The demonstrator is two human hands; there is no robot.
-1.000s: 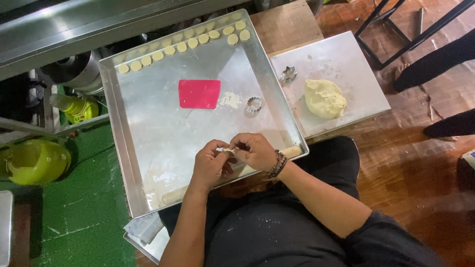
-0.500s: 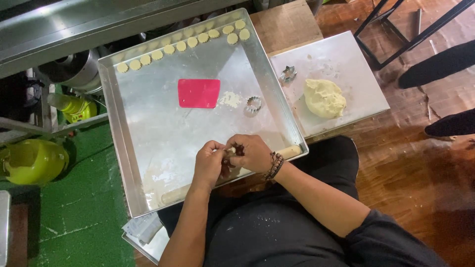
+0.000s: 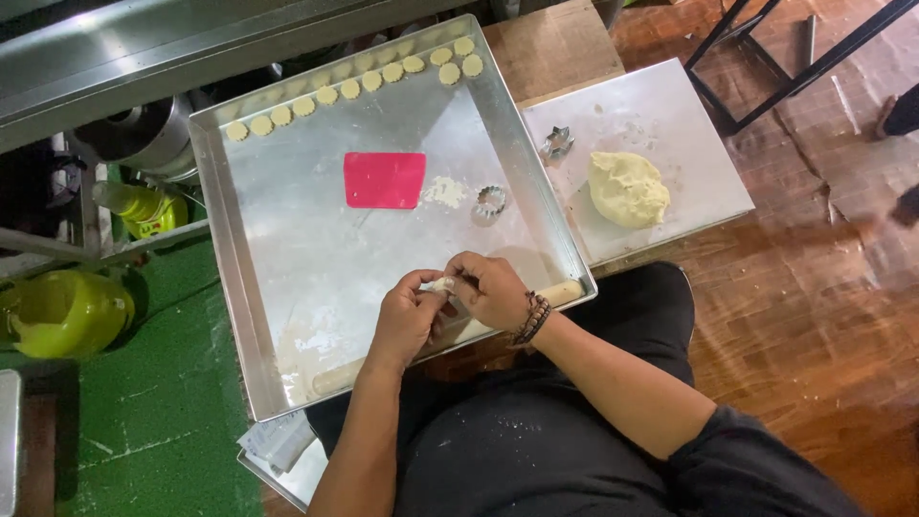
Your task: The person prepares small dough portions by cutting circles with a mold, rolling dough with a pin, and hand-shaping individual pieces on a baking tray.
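- A row of small round pale dough discs point(image 3: 349, 88) lies along the far rim of the large square shiny metal baking tray point(image 3: 287, 258), with two or three more doubled up at the far right corner of the tray; by my judgement this is the finished part of the work
- Most of the tray floor is bare metal with smears of flour, so I judge that only a small share is filled and a great deal is left to lay out
- The left hand point(image 3: 407, 321) and the right hand point(image 3: 493, 287) meet over the near edge of the tray, fingers curled in and pinched together on a small pale piece of dough point(image 3: 442, 284); what shape that piece has I cannot tell
- Under the hands, along the near rim of the tray, lies a pale wooden rolling pin point(image 3: 560, 292), its ends showing on either side
- Near the middle of the tray rest a flat pink rectangular plastic scraper point(image 3: 385, 179), a little heap of flour or crumbs point(image 3: 443, 191) and a round fluted metal cutter point(image 3: 490, 201)
- To the right of the tray sits a white board point(image 3: 670, 124) bearing a big lump of pale yellow dough point(image 3: 627, 189), still uncut, and a second small metal cutter point(image 3: 556, 143)
- Left of the tray, lower down, stand a yellow-green plastic vessel point(image 3: 62, 311) and a bottle point(image 3: 139, 203)
- Nothing lies between the hands and the bare part of the tray
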